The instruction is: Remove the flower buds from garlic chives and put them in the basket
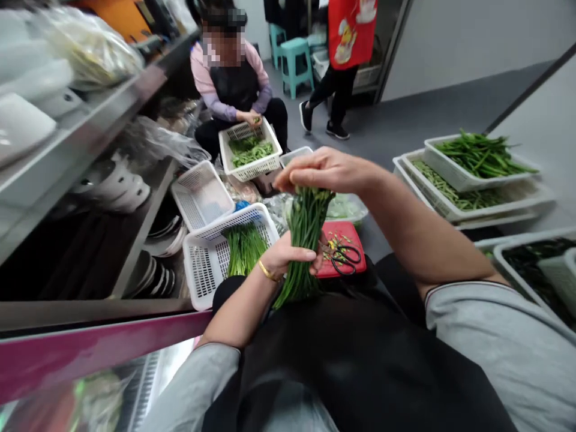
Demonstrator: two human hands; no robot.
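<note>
My left hand point(292, 255) is wrapped round the middle of an upright bunch of flowering chives point(308, 219), long green stems with bud-like tips. Over the top of the bunch lies my right hand point(326, 168), palm down and fingers stretched out, touching the tips. Just behind the left hand, black-handled scissors point(345, 259) rest on a red plastic board or lid point(344, 231) among small yellow-green trimmings. More green stems point(245, 247) lie in a white slotted basket point(198, 279) on the left.
Another white basket point(202, 192) stands behind. Across from me a seated person point(234, 84) handles greens over a basket point(249, 173). Stacked trays of green vegetables point(477, 177) stand at right, metal shelving with dishes point(94, 120) at left. A second person's legs point(335, 102) show near teal stools point(297, 60).
</note>
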